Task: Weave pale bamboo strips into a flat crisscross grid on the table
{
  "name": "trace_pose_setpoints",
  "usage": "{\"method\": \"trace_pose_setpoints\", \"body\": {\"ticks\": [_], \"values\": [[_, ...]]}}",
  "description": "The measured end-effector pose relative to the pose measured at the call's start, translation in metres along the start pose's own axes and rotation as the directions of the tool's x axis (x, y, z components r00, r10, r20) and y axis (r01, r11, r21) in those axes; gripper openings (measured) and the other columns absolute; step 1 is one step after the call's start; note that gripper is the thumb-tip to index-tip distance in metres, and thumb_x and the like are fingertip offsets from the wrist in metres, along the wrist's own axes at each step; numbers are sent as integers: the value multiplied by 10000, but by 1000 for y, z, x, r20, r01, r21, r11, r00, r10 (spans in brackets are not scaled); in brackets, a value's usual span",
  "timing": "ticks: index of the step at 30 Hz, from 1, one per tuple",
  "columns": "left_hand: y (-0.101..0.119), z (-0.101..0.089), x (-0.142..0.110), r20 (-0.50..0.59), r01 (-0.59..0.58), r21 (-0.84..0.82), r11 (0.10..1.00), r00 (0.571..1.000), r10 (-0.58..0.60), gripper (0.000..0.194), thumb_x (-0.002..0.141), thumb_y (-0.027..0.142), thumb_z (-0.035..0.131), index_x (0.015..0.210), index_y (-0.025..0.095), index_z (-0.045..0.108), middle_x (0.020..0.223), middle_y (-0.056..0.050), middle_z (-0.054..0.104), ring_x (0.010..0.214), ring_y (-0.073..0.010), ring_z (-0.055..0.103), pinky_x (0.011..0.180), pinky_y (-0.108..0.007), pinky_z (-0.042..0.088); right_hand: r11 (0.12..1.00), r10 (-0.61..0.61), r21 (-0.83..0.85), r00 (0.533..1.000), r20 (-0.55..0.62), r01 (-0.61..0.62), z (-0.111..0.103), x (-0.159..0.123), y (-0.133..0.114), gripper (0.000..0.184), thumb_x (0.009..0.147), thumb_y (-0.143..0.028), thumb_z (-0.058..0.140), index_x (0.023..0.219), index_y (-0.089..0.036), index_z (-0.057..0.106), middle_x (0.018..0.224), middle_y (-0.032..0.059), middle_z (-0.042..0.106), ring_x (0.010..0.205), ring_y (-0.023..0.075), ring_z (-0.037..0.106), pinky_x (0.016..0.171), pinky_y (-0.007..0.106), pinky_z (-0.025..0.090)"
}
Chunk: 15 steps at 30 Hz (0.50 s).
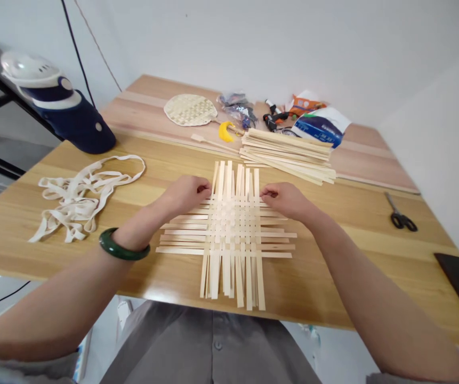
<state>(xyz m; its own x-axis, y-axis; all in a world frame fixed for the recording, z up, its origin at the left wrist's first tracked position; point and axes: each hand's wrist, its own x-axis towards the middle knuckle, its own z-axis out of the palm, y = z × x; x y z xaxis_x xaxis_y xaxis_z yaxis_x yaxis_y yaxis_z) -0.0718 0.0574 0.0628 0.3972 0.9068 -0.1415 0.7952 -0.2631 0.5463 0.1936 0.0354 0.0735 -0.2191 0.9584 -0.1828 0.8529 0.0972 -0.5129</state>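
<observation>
A panel of pale wood strips (235,229), woven over and under, lies flat on the table before me, with loose ends sticking out on every side. At its upper left edge my left hand (187,194) is closed, the fingertips pinching the end of a crosswise wood strip. Opposite it, my right hand (287,200) pinches at the upper right edge, where the same crosswise row comes out. The fingers partly cover the strip ends. A dark green bangle (123,248) circles my left wrist.
Behind the panel lies a stack of wood strips (287,154). A woven round fan (191,110), yellow tassel (226,131), glue gun (274,120) and blue packet (317,128) stand farther back. White cloth tape (81,197) and a navy bottle (73,117) are left; scissors (401,216) are right.
</observation>
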Motion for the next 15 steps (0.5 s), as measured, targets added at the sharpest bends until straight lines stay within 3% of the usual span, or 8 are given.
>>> {"method": "trace_pose_setpoints", "body": {"ticks": [4, 7, 9, 11, 13, 15], "values": [[3, 5, 15, -107, 72, 159, 985, 993, -55, 238, 853, 210, 488, 938, 175, 707, 925, -77, 702, 851, -246, 639, 744, -327, 468, 994, 26, -99, 994, -103, -36, 7, 19, 10, 230, 818, -115, 481, 848, -186, 698, 873, 39, 721, 795, 179, 615, 687, 273, 408], [-1, 18, 11, -247, 34, 200, 979, 969, 17, 302, 871, 159, 482, 1105, 143, 671, 1163, -138, 650, 1054, -285, 620, 895, -397, 509, 983, -45, -186, 976, -213, 5, 23, 20, 17, 246, 833, -93, 484, 919, -171, 701, 989, 77, 717, 929, 219, 611, 794, 319, 448], [-4, 30, 3, -298, -69, 192, 979, 946, 125, 321, 888, 135, 462, 1151, 123, 646, 1215, -148, 622, 1101, -276, 601, 962, -416, 505, 972, -143, -229, 920, -365, 60, 37, 15, 18, 231, 847, -98, 488, 939, -163, 690, 1017, 92, 700, 984, 236, 588, 859, 352, 459], [-4, 43, -5, -328, -195, 181, 964, 912, 246, 321, 915, 134, 446, 1177, 108, 629, 1232, -143, 613, 1123, -258, 587, 1014, -415, 488, 955, -258, -262, 826, -502, 140, 51, 8, 16, 218, 873, -114, 480, 960, -166, 673, 1012, 91, 687, 991, 233, 572, 872, 360, 472], [-1, 54, -11, -359, -275, 193, 942, 874, 329, 319, 935, 147, 449, 1202, 90, 612, 1250, -146, 602, 1160, -255, 563, 1052, -416, 465, 931, -351, -293, 749, -563, 216, 64, 1, 10, 213, 896, -120, 468, 982, -168, 657, 1003, 85, 677, 986, 226, 562, 864, 352, 484], [4, 63, -13, -365, -308, 223, 925, 853, 373, 322, 940, 162, 471, 1226, 81, 595, 1278, -150, 588, 1209, -268, 528, 1082, -431, 441, 921, -380, -309, 720, -581, 237, 76, -2, 3, 202, 911, -128, 469, 1002, -167, 645, 1010, 87, 667, 989, 228, 548, 860, 355, 492]]}}
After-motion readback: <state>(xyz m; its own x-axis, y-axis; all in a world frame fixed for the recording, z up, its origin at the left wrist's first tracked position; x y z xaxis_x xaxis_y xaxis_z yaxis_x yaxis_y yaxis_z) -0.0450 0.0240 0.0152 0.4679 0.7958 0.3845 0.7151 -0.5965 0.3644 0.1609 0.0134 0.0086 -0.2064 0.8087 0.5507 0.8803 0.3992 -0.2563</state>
